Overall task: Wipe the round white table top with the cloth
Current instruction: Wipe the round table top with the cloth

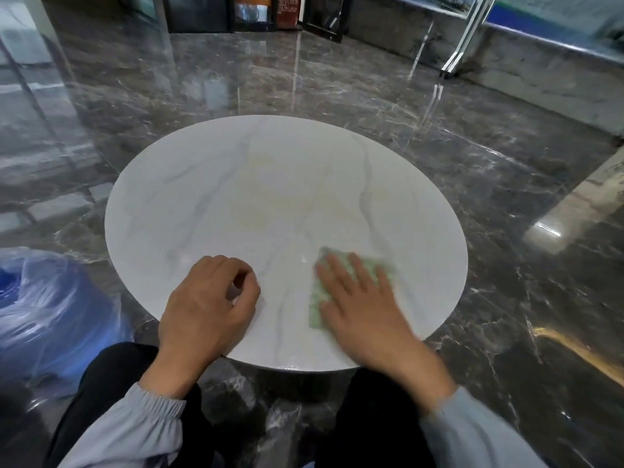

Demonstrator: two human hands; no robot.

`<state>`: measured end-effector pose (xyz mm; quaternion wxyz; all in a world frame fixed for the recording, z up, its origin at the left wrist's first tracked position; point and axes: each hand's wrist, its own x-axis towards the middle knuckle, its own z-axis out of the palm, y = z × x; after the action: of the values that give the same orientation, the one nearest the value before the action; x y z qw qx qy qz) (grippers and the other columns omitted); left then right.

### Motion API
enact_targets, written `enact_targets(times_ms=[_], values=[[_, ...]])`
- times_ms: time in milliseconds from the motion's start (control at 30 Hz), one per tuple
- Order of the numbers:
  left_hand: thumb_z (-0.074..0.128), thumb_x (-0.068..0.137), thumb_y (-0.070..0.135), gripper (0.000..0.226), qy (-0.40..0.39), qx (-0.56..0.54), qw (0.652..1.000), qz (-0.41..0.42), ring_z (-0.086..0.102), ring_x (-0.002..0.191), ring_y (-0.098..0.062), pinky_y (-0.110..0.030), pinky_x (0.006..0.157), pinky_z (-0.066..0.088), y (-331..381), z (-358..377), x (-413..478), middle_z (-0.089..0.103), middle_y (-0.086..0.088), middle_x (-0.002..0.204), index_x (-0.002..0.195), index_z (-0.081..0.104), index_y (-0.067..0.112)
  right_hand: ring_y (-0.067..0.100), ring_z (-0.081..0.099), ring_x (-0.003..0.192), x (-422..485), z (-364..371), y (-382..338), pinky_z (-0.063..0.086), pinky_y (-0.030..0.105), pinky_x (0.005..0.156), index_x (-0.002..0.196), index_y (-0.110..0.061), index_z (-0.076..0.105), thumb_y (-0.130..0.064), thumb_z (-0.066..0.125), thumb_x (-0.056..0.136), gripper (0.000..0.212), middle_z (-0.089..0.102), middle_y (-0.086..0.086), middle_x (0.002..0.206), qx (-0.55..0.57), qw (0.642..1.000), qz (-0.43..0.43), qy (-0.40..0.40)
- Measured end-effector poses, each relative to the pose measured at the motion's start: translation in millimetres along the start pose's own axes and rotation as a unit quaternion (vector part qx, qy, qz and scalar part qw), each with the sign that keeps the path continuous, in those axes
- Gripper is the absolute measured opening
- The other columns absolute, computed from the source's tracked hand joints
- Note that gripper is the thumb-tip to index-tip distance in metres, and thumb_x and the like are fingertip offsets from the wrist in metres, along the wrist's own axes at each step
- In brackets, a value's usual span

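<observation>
The round white table top (277,197) has faint grey veins and a pale yellowish stain near its middle. A light green cloth (317,298) lies on the near right part of the top. My right hand (361,305) lies flat on the cloth with its fingers spread, pressing it down; most of the cloth is hidden under the palm. My left hand (209,302) rests on the near left part of the top, fingers curled into a loose fist, holding nothing that I can see.
A dark glossy marble floor (506,231) surrounds the table. A blue water bottle in clear plastic wrap (50,309) lies on the floor at the left. Glass door frames (459,59) and dark cabinets (202,11) stand far behind. My knees sit under the near rim.
</observation>
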<state>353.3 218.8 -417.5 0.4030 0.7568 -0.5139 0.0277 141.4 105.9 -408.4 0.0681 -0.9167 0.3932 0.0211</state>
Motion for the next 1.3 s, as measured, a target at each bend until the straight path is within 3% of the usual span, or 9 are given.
enact_targets(times_ms=[200,333,500,600,767,933,1100,1167,1300], values=[[0.072,0.093,0.017,0.013,0.004,-0.007,1.0,0.011,0.049,0.075,-0.012,-0.028,0.064,0.042,-3.9,-0.4,0.9,0.056,0.012,0.077,0.085,0.064,0.024,0.005,-0.029,0.152,-27.7,0.3,-47.1,-0.023,0.038,0.121,0.162,-0.048,-0.004,-0.055,0.023,0.103,0.065,-0.017,-0.024,0.168,0.038,0.992,-0.12,-0.029],[0.068,0.095,0.022,0.011,-0.013,-0.003,1.0,0.009,0.048,0.078,-0.01,-0.017,0.064,0.037,-4.6,-0.8,2.1,0.056,0.014,0.078,0.087,0.063,0.028,0.01,-0.016,0.157,1.8,-9.0,38.6,-0.011,0.041,0.126,0.16,-0.049,-0.005,-0.067,0.005,0.089,0.074,-0.02,-0.028,0.163,0.014,1.0,0.004,-0.027],[0.068,0.095,0.021,0.011,0.004,-0.007,1.0,0.004,0.048,0.077,-0.01,-0.016,0.065,0.037,-5.0,0.5,0.7,0.056,0.014,0.078,0.087,0.063,0.026,0.018,-0.015,0.158,27.2,-18.8,77.2,-0.009,0.05,0.126,0.164,-0.041,-0.003,-0.05,0.013,0.105,0.062,-0.015,-0.019,0.169,0.031,0.988,0.151,-0.02],[0.065,0.098,0.02,0.01,0.043,-0.03,0.999,0.0,0.049,0.076,-0.012,-0.02,0.065,0.037,-7.2,0.9,2.2,0.057,0.01,0.08,0.088,0.064,0.021,0.02,-0.021,0.157,22.9,-6.5,7.5,-0.016,0.048,0.123,0.162,-0.041,-0.009,-0.056,-0.002,0.092,0.072,-0.027,-0.022,0.162,0.011,0.998,0.05,-0.024],[0.059,0.101,0.022,0.011,0.086,-0.104,0.99,-0.042,0.052,0.081,-0.011,-0.02,0.072,0.037,-10.0,-5.4,5.4,0.059,0.013,0.085,0.091,0.062,0.024,0.01,-0.031,0.152,-17.1,3.6,-85.8,-0.024,0.043,0.121,0.163,-0.044,-0.004,-0.049,0.023,0.104,0.064,-0.017,-0.021,0.169,0.033,0.99,-0.134,-0.028],[0.059,0.102,0.012,0.017,0.071,-0.141,0.985,-0.068,0.056,0.091,-0.005,-0.008,0.078,0.037,-11.3,-9.3,6.6,0.061,0.018,0.09,0.092,0.062,0.026,0.002,-0.025,0.153,-3.9,-4.1,-24.2,-0.017,0.034,0.124,0.161,-0.05,-0.004,-0.063,0.007,0.091,0.072,-0.021,-0.03,0.163,0.032,0.997,-0.058,-0.032],[0.054,0.105,0.015,0.02,0.084,-0.166,0.979,-0.084,0.056,0.094,-0.003,-0.007,0.08,0.037,-8.6,-8.8,7.7,0.061,0.022,0.093,0.093,0.059,0.03,0.014,-0.018,0.157,14.9,-8.3,30.8,-0.01,0.044,0.125,0.162,-0.043,-0.008,-0.059,0.002,0.096,0.069,-0.017,-0.022,0.168,0.021,0.994,0.102,-0.014],[0.05,0.103,0.019,0.016,0.092,-0.173,0.977,-0.08,0.057,0.096,-0.003,-0.008,0.081,0.038,-8.8,-8.1,8.6,0.06,0.023,0.095,0.095,0.059,0.03,0.017,-0.022,0.156,18.3,-6.0,3.3,-0.014,0.045,0.125,0.162,-0.042,-0.01,-0.055,0.0,0.097,0.067,-0.021,-0.021,0.167,0.021,0.996,0.083,-0.019],[0.043,0.103,0.027,0.019,0.105,-0.209,0.969,-0.08,0.058,0.099,-0.006,-0.02,0.085,0.043,-13.2,-7.8,9.1,0.061,0.023,0.098,0.098,0.061,0.027,0.018,-0.027,0.155,6.5,1.5,-90.8,-0.021,0.047,0.123,0.164,-0.039,-0.005,-0.051,0.015,0.104,0.064,-0.019,-0.018,0.169,0.025,0.996,-0.085,-0.023]])
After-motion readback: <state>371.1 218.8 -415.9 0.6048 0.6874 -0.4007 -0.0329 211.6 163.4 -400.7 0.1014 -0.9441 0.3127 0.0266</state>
